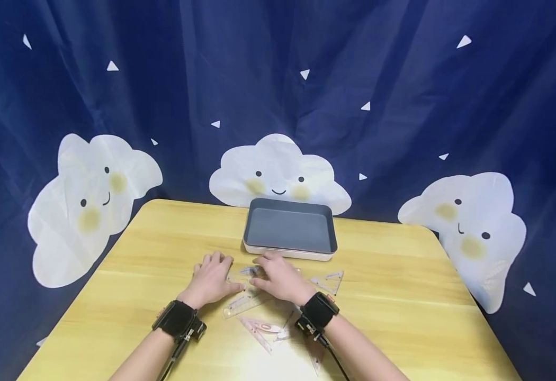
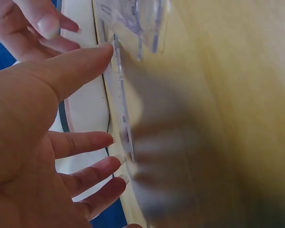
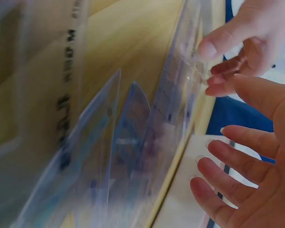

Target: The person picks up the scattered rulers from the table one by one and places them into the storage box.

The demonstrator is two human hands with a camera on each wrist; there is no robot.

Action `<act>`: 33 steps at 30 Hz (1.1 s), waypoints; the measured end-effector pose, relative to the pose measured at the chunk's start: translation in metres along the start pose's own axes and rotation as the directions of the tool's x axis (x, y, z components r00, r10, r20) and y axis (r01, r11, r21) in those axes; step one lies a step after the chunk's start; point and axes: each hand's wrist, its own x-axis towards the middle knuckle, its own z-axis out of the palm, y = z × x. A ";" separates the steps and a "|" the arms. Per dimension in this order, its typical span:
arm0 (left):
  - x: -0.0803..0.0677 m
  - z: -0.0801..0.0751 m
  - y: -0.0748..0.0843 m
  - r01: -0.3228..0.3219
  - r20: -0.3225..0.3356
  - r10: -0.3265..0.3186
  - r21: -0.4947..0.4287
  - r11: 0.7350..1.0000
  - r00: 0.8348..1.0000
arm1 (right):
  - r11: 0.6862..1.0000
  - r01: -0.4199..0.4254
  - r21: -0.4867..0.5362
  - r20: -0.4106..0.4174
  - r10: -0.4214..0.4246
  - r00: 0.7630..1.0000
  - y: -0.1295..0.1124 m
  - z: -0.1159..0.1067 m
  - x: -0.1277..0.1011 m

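Note:
My left hand (image 1: 213, 280) lies low over the table, fingers spread. In the left wrist view its thumb tip is at the edge of a clear piece with a printed scale (image 2: 121, 90). Facing it, my right hand (image 1: 283, 278) hovers over several transparent drawing pieces, its fingers loosely bent with nothing gripped in the right wrist view. Between and below the hands lies a clear ruler (image 1: 242, 305). A clear set square (image 1: 339, 284) lies right of the right hand. Nearer me are a pinkish set square (image 1: 257, 334) and other clear pieces, partly hidden by the right wrist.
Behind the hands stands a rectangular tray (image 1: 287, 230), dark grey inside and white outside. The wooden table (image 1: 402, 296) runs back to a blue curtain (image 1: 278, 79) with white clouds. Black camera bands (image 1: 177, 319) with cables sit on both wrists.

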 end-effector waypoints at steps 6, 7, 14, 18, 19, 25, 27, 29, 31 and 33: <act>0.000 0.004 0.002 0.010 -0.024 -0.010 -0.013 1.000 1.000 | 0.997 0.038 -0.064 0.048 -0.035 0.998 -0.001 0.018 0.012; 0.000 0.004 0.001 0.014 -0.026 -0.014 -0.023 1.000 1.000 | 0.996 0.039 -0.085 0.058 -0.035 0.998 -0.002 0.020 0.013; 0.004 0.006 -0.004 0.021 0.016 -0.019 -0.132 0.991 1.000 | 0.989 0.014 -0.149 0.085 -0.001 0.996 -0.006 0.020 0.021; 0.008 0.005 -0.008 0.017 0.050 -0.008 -0.180 0.983 0.999 | 0.988 0.009 -0.153 0.100 0.007 0.995 -0.006 0.021 0.025; 0.009 0.005 -0.009 0.014 0.064 -0.001 -0.200 0.980 0.998 | 0.989 0.009 -0.149 0.096 0.006 0.995 -0.005 0.021 0.026; 0.013 0.003 -0.013 -0.102 0.064 0.141 -0.415 0.904 0.988 | 1.000 -0.012 -0.001 0.103 0.012 0.995 0.006 0.018 0.026; 0.011 0.001 -0.013 -0.135 0.042 0.176 -0.482 0.866 0.984 | 0.995 -0.026 0.101 0.120 0.014 0.993 0.010 0.015 0.024; 0.009 -0.003 -0.011 -0.145 0.011 0.176 -0.514 0.846 0.984 | 0.977 -0.032 0.209 0.125 0.006 0.992 0.013 0.012 0.023; 0.008 -0.007 -0.009 -0.153 -0.024 0.165 -0.528 0.835 0.986 | 0.953 -0.030 0.301 0.123 -0.007 0.992 0.016 0.008 0.020; 0.009 -0.010 -0.005 -0.155 -0.056 0.148 -0.530 0.834 0.987 | 0.928 -0.022 0.371 0.104 -0.018 0.994 0.019 0.004 0.017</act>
